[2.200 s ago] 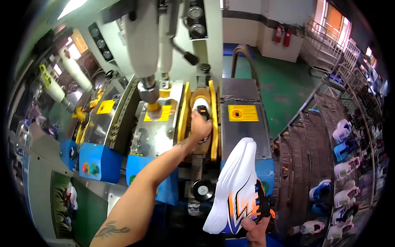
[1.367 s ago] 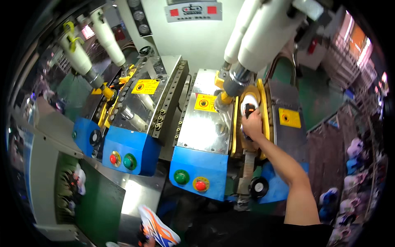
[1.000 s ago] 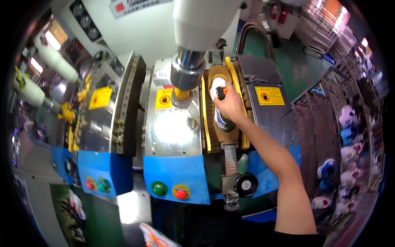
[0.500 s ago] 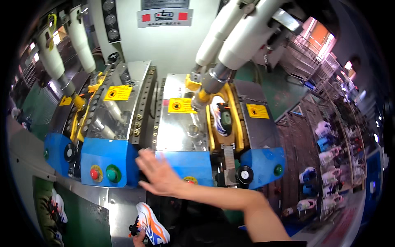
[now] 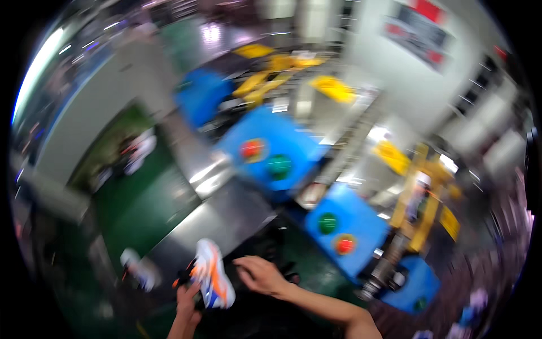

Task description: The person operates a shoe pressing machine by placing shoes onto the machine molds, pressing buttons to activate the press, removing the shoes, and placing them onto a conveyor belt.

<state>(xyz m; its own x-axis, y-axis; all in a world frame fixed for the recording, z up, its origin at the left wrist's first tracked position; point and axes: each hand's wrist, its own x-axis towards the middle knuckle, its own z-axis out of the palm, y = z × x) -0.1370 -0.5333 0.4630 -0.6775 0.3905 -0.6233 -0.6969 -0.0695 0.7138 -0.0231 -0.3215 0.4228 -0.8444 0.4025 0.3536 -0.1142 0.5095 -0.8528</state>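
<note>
My left hand point(image 5: 187, 302) is closed around the dark, laced side of a white sneaker point(image 5: 213, 277) with orange and blue markings. The sneaker stands nearly upright, toe or heel end up; which end, I cannot tell. To its right, my right hand point(image 5: 262, 276) is empty, its fingers loosely bent and a little apart, not touching the sneaker. Another sneaker point(image 5: 419, 195) sits between yellow arms in the right station of a machine, blurred by motion.
Blue machine housings point(image 5: 271, 144) carry red and green push buttons. A bare metal ledge point(image 5: 220, 212) runs in front. At left, shoes point(image 5: 135, 152) lie in a green-floored recess, with another white shoe point(image 5: 140, 270) lower down. The view is smeared.
The view has swung left and tilted. My right hand has drawn back from beside the blue housing towards the held sneaker, its fingers now less spread. My left hand still holds that sneaker.
</note>
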